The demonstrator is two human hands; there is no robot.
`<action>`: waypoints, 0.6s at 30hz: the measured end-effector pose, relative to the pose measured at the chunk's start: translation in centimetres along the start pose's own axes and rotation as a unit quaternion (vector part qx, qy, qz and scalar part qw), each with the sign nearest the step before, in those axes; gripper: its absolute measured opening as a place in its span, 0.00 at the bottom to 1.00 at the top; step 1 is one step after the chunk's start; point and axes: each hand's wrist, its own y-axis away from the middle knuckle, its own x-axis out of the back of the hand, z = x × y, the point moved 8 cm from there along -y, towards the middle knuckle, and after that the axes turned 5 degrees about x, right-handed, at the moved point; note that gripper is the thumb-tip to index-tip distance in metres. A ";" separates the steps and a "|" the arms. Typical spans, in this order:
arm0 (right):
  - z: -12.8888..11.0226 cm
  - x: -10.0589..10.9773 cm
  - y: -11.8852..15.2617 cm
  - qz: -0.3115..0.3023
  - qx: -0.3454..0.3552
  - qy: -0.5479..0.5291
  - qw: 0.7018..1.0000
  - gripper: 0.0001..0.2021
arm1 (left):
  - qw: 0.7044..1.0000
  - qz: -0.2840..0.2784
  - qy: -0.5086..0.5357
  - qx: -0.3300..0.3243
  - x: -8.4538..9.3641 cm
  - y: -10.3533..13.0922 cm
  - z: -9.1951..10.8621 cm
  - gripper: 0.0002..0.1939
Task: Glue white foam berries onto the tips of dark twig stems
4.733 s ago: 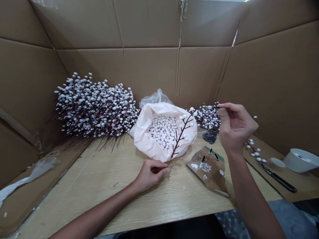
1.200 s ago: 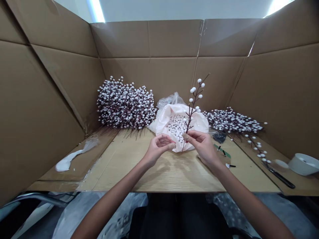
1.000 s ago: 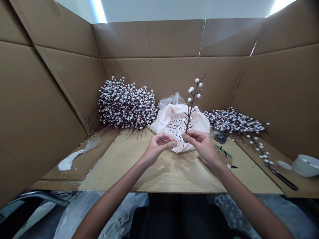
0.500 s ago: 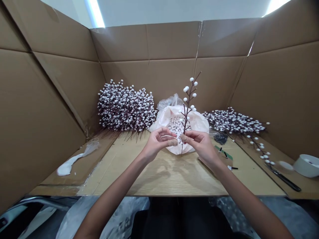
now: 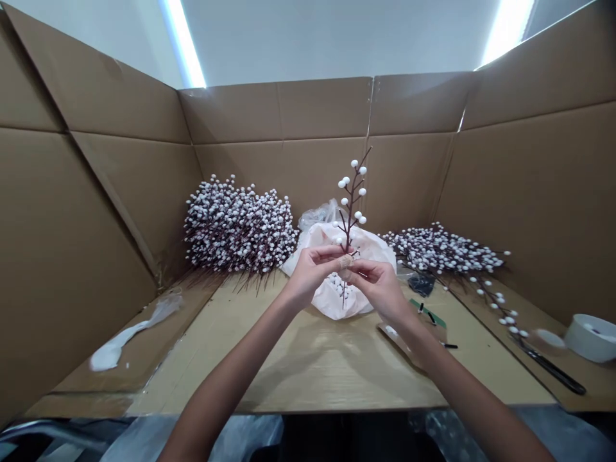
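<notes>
Upright between my hands stands an artificial berry branch [image 5: 353, 208], brown-stemmed, with white berries on its upper twigs and several bare twig ends lower down. My left hand [image 5: 320, 269] is closed at the stem, thumb and fingertips pinching there. Its fingertips meet those of my right hand [image 5: 378, 282], which also pinches the lower stem from the other side. Any small berry between the fingertips is hidden. Just behind them lies an open white plastic bag [image 5: 327, 301] holding loose white berries [image 5: 337, 282].
A large bundle of berry branches [image 5: 240, 224] lies at back left, a smaller pile [image 5: 443, 247] at back right. A utility knife [image 5: 553, 369] and a white tape roll [image 5: 591, 337] sit at right. White plastic [image 5: 108, 353] lies left. Cardboard walls [image 5: 283, 109] enclose the table.
My left hand has moved from beside the branch onto its stem, and the fingertips of both hands now meet. The camera view has tilted up slightly.
</notes>
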 end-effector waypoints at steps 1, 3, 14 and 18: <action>0.0 0.0 -0.2 0.007 0.003 -0.008 1.000 0.09 | 1.000 0.002 -0.002 -0.003 -0.1 -0.1 0.1 0.10; 0.0 0.0 -0.4 0.020 0.006 -0.019 1.000 0.08 | 1.000 0.012 -0.002 -0.009 -0.1 -0.4 0.4 0.11; 0.1 3.7 -2.1 0.005 0.012 0.076 0.997 0.14 | 0.995 0.053 0.044 -0.079 1.4 -2.4 5.0 0.13; 2.9 4.9 -3.3 -0.035 -0.006 0.185 0.982 0.18 | 0.992 0.030 0.067 -0.100 1.2 -2.5 6.0 0.11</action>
